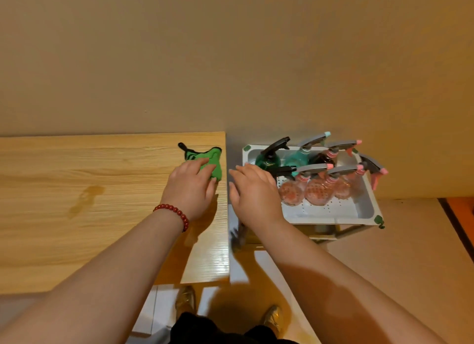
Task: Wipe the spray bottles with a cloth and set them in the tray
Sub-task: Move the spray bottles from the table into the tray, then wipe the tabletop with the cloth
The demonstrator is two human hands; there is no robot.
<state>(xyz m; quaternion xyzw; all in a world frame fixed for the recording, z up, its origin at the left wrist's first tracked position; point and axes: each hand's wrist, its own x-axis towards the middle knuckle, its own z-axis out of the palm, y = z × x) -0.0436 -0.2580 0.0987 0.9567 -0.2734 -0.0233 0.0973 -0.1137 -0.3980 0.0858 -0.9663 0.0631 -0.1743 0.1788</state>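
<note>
Two bare forearms (pixel 123 272) stretch forward. The left hand (pixel 191 189), with a red bead bracelet (pixel 177 214), lays relaxed fingers on the crumpled green cloth (pixel 214 164) at the pale wooden worktop (pixel 77 177) edge. The right hand (pixel 255 192) hovers empty, fingers spread, beside the white perforated tray (pixel 333 212) holding pink, teal and dark spray bottles (pixel 316 191). Behind stands a beige wall (pixel 230 61).
</note>
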